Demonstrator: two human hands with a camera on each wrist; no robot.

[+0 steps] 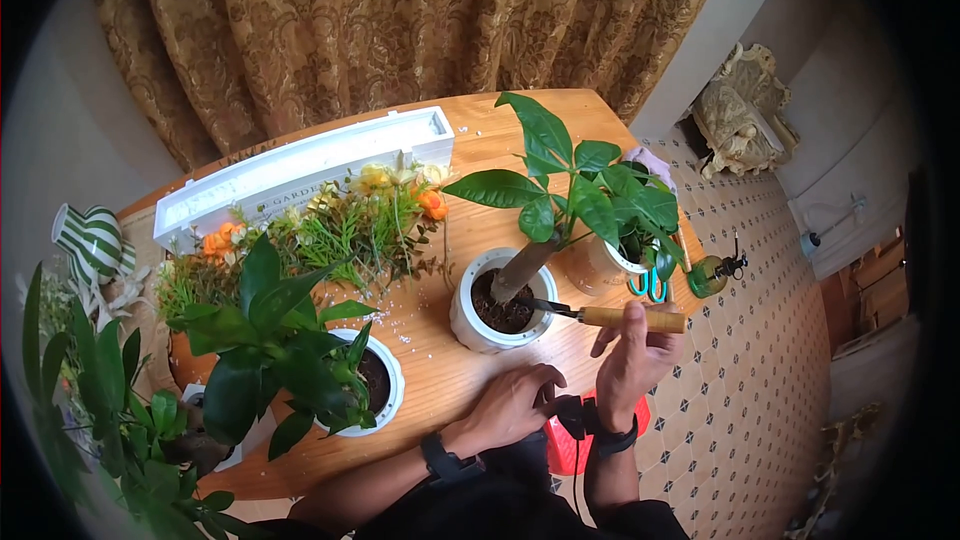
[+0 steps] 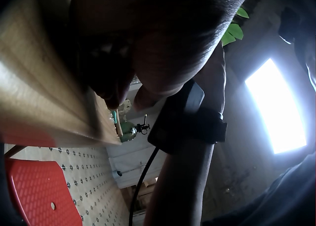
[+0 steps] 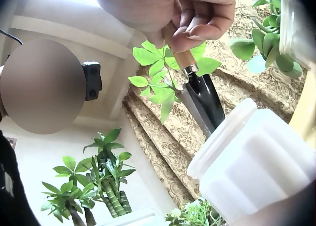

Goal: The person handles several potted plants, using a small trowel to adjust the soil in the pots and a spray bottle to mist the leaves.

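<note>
A round wooden table (image 1: 470,380) stands before a gold brocade curtain (image 1: 400,20) that hangs behind its far edge; the floor (image 1: 760,360) off its right edge is pale tile with small dark diamonds; a white wall (image 1: 720,20) rises right of the curtain; a bright window (image 2: 276,107) shows in the left wrist view; daylight is soft.
</note>
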